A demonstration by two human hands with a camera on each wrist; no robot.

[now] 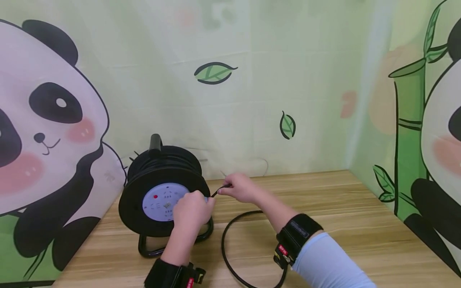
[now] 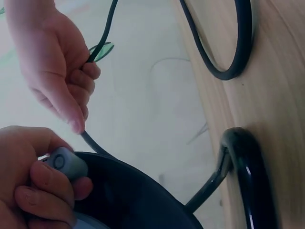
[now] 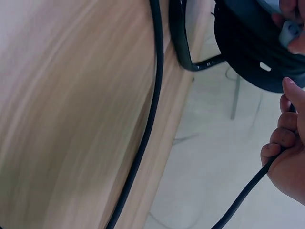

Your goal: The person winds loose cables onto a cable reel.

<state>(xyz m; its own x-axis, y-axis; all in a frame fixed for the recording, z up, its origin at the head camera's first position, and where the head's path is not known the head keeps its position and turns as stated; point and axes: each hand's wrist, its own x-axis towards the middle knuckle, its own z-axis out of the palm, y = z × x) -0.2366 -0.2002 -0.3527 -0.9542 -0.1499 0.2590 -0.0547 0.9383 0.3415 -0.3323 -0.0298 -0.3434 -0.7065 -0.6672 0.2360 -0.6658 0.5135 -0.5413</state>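
Note:
A black cable reel (image 1: pixel 131 208) with a pale blue socket panel (image 1: pixel 158 202) stands upright on its tube stand at the left of the table. My left hand (image 1: pixel 192 210) is in front of the reel's face; in the left wrist view its fingers grip a grey-blue knob (image 2: pixel 71 164) at the disc's edge. To the right of the reel, my right hand (image 1: pixel 239 188) holds the black cable (image 2: pixel 97 143) in curled fingers. The cable runs from the reel's rim through that hand, and its loose part loops (image 1: pixel 224 244) over the table.
The wooden table (image 1: pixel 324 208) reaches back to a pale green cloth backdrop (image 1: pixel 306 60) printed with pandas, leaves and bamboo. A black carry handle (image 1: pixel 155 144) tops the reel, and its black tube stand (image 1: pixel 147 252) rests on the wood. Both wrists wear black straps.

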